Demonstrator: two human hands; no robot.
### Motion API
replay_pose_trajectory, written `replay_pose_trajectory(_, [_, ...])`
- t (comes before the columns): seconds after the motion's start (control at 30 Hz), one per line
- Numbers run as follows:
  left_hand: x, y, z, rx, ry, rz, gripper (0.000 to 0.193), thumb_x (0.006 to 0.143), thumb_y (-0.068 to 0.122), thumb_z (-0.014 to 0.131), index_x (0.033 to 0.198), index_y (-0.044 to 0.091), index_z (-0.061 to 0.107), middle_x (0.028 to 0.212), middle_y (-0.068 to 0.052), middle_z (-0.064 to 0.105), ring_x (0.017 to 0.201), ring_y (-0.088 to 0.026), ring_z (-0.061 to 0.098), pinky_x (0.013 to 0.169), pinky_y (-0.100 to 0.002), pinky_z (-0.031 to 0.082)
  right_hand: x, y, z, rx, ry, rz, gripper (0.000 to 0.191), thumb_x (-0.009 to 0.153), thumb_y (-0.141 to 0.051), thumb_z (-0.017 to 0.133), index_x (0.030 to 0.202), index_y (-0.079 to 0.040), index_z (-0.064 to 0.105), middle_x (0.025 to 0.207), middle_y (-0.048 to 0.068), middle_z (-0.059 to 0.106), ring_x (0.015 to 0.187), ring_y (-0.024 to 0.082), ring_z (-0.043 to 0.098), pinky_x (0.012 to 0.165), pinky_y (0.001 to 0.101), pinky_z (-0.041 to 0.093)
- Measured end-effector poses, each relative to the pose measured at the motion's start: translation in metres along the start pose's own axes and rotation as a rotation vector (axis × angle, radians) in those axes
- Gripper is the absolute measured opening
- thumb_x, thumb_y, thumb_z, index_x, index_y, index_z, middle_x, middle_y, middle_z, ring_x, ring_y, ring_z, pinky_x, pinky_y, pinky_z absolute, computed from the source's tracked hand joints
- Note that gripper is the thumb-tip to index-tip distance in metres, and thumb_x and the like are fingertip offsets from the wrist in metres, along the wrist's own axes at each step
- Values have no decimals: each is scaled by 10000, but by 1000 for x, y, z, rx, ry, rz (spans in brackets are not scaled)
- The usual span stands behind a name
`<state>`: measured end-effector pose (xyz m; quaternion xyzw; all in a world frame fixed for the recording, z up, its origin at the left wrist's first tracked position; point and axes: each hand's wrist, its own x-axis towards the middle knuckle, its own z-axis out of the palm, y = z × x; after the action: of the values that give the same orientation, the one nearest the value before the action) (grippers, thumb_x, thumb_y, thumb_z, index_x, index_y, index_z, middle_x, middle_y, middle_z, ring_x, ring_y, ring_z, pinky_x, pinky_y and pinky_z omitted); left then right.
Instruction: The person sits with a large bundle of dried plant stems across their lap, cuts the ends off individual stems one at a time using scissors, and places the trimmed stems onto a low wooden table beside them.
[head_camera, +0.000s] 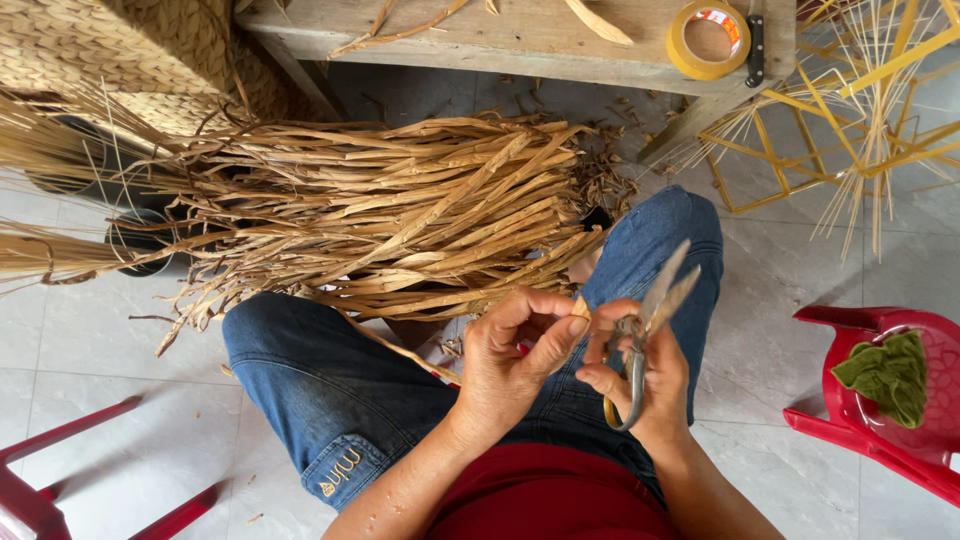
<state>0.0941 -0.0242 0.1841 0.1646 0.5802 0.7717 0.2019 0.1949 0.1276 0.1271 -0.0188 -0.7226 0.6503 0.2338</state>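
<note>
Your left hand pinches the tip of a dried strip; your right hand grips metal snips, blades parted just beside that tip, above your lap. Keep the strip taut and cut squarely, fingers clear. The bundle of dried strips lies across your knee. The strip's length is hidden behind your fingers.

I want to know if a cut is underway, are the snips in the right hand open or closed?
Open. The snips in the right hand show two blade tips spread apart, beside the strip end pinched by the left hand.
</note>
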Motion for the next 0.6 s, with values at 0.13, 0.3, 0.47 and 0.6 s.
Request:
replay_pose_trajectory(0.13, [-10,-3,1,260,-11,302,134,999,102,753,1115,41,724,1039,-62,717,928,-137,687,831,-264,580,1,-4,-1,110,27,220,414,900,-30,745,1272,-2,566,986,94,695,819,159,698,725,263,594])
replay_pose_trajectory(0.3, [-39,-22,0,209,-309,105,213,1083,246,713,1087,36,749,973,-67,745,890,-142,713,839,-268,573,12,-12,-23,454,294,162,374,963,17,647,1299,-75,511,983,142,708,802,205,665,667,293,552])
replay_pose_trajectory(0.47, [-28,-48,-18,-563,-265,-369,534,1034,434,510,1438,85,508,1266,-82,684,826,-131,664,704,-264,561,16,-30,-53,573,343,-49,310,1033,1,629,1307,-76,507,993,145,673,744,171,605,659,263,525])
replay_pose_trajectory(0.6, [-10,-53,-61,-886,152,-185,400,1109,335,521,1352,19,552,1216,-143,698,798,-149,641,735,-289,556,17,-36,-67,438,430,-125,307,1055,-23,629,1333,-53,504,990,142,644,730,164,572,685,258,513])
